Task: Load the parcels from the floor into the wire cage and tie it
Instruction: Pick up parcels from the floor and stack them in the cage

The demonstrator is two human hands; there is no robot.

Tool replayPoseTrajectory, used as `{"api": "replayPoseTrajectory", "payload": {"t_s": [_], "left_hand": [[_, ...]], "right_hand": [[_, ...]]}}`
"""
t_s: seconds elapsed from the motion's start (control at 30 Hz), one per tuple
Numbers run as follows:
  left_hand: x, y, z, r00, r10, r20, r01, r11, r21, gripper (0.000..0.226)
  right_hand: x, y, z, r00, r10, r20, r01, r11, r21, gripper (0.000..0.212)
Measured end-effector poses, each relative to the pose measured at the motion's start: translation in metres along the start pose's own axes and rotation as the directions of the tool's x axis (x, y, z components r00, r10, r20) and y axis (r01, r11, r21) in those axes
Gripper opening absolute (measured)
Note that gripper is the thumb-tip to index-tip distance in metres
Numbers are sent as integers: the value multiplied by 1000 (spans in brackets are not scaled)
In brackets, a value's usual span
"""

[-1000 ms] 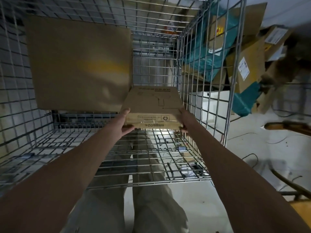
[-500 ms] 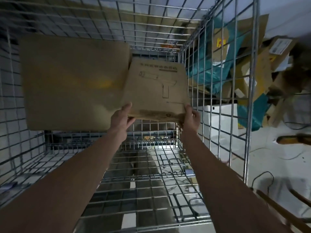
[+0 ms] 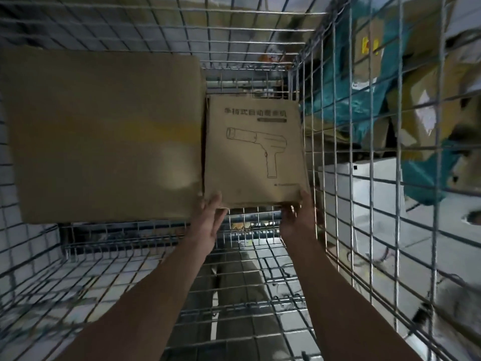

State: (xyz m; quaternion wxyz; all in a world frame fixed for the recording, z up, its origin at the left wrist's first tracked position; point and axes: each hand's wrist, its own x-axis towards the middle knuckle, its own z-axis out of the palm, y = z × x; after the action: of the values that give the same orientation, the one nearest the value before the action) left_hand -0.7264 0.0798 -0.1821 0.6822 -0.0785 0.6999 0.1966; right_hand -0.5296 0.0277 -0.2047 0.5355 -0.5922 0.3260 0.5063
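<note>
Both hands are up at the near bottom edge of a small cardboard box (image 3: 253,152). The left hand (image 3: 212,217) has its fingers fairly straight, pressing up at the lower left corner; the right hand (image 3: 296,214) curls round the lower right corner, thumb on the printed face. The box lies straight ahead of the hands, deep in the wire cage (image 3: 325,126), standing on end with its long axis running up and away from them. Neither hand looks nearer; they share the edge evenly. Its left side touches a large plain carton (image 3: 104,134) and its right side sits just beside the cage's right wall, so it looks to be slotting into the gap between. The printed face shows a line drawing of a pistol-shaped handheld tool under a row of characters. Beyond the mesh, more parcels (image 3: 390,105) lie heaped, brown and teal.
</note>
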Motion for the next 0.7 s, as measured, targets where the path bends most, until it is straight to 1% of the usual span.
{"api": "replayPoseTrajectory", "payload": {"t_s": [0.03,0.07,0.1,0.13,0.17,0.2,0.27,0.4,0.53,0.63,0.7], "left_hand": [[0,-2,2,1000,-11,4,11,1000,-12,43],[0,-5,3,1000,-26,-3,26,999,-42,33],[-1,-7,4,999,-38,-8,37,995,-89,29],[1,-9,6,999,-44,-4,43,990,-135,31],[2,-10,7,999,-42,8,43,982,-182,36],[4,-10,8,999,-44,15,46,975,-217,44],[8,-8,11,998,-70,10,70,963,-262,52],[19,-7,18,994,-101,-50,83,955,-285,45],[33,-15,19,991,-122,-61,93,932,-350,47],[42,-17,17,980,-184,-82,128,882,-454,46],[45,-22,18,971,-226,-76,151,828,-539,38]], "right_hand": [[0,1,-1,1000,0,13,-1,1000,7,44],[3,1,-1,998,49,26,-51,995,86,40],[7,2,1,999,-39,-23,40,998,49,39],[7,2,1,993,-89,-80,87,996,-27,48],[8,2,9,993,-72,-99,69,997,-32,55],[10,2,14,992,-83,-96,75,994,-77,56],[13,1,17,993,-99,-58,94,992,-78,53],[23,4,12,997,-79,5,80,992,-99,63],[31,13,2,997,-68,47,73,992,-103,60],[38,11,-9,996,-35,79,45,990,-135,57],[38,7,-13,994,-41,98,55,988,-147,58]]}}
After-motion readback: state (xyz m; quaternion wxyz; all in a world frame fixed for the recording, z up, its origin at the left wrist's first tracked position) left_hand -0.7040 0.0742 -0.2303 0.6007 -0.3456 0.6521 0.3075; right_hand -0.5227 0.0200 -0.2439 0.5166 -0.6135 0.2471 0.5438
